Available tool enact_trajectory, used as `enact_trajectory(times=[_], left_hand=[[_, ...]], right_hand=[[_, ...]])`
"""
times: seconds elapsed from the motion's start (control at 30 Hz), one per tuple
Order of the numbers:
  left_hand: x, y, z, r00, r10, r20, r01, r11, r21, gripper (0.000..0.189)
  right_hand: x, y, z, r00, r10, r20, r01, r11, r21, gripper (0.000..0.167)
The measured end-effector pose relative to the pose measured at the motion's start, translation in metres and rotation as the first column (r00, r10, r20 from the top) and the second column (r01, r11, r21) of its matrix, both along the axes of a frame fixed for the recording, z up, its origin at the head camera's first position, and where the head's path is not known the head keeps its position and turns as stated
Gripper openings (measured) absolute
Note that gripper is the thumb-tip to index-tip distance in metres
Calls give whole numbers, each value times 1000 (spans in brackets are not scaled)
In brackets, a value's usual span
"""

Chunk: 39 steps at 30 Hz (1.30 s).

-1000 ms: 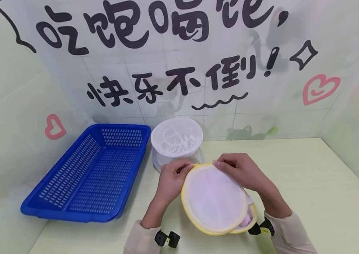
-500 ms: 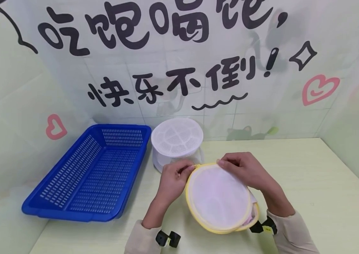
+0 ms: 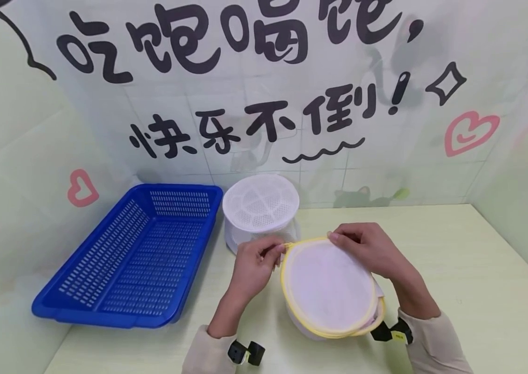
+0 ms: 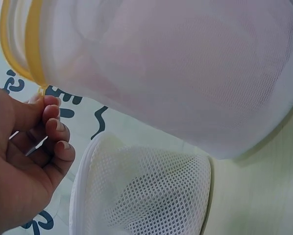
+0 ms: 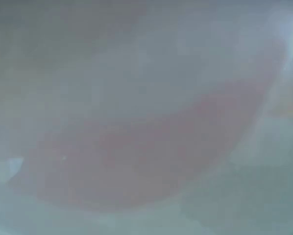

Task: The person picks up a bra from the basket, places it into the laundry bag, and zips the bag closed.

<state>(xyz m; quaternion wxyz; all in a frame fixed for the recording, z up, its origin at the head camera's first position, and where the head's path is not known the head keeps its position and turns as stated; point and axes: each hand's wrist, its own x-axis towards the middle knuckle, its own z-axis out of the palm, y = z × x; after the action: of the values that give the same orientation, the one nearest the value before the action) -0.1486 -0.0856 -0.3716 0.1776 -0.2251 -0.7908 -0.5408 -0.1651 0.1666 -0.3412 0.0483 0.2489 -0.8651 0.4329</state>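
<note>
A white mesh laundry bag (image 3: 331,288) with yellow trim is held up over the table, its round lid tilted toward the head camera. My left hand (image 3: 253,265) pinches the small yellow zipper pull (image 4: 42,90) at the bag's left edge. On the upper rim, my right hand (image 3: 368,249) grips the yellow edge between thumb and fingers. At the lower right the lid stands apart from the rim, leaving a gap. Something pinkish (image 5: 136,161) shows blurred in the right wrist view, which is too hazy for detail.
Behind my left hand, a second white mesh bag (image 3: 261,202) stands against the back wall. A blue plastic basket (image 3: 151,259) with slotted sides lies to its left. Pale table surface (image 3: 460,275) extends to the right.
The laundry bag and my right hand have shifted to the right, while my left hand stays nearly in place. Less of the pink content shows in the gap at the lower right.
</note>
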Motion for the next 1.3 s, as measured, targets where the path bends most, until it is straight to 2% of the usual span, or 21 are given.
enact_trajectory(times=[0.3,0.43,0.6,0.87,1.13,1.3], left_hand=[[0,-1,-1,1000,2,10,-2,1000,7,11],[-1,-2,-3,999,31,13,-31,999,9,9],[-1,0,-3,998,70,8,-70,998,-1,8],[-1,2,-4,996,87,15,-87,996,2,7],[-2,4,-6,998,64,22,-64,998,8,7],[-3,3,-6,999,52,3,-52,999,13,7]], right_hand=[[0,1,-1,1000,18,6,-18,1000,16,15],[1,-1,0,997,61,42,-62,998,26,11],[3,-7,-1,994,112,13,-112,994,9,13],[2,-20,-5,994,91,-62,-90,996,24,9],[4,-31,-8,995,98,-28,-98,995,13,7],[3,-32,-10,995,82,-61,-81,997,18,9]])
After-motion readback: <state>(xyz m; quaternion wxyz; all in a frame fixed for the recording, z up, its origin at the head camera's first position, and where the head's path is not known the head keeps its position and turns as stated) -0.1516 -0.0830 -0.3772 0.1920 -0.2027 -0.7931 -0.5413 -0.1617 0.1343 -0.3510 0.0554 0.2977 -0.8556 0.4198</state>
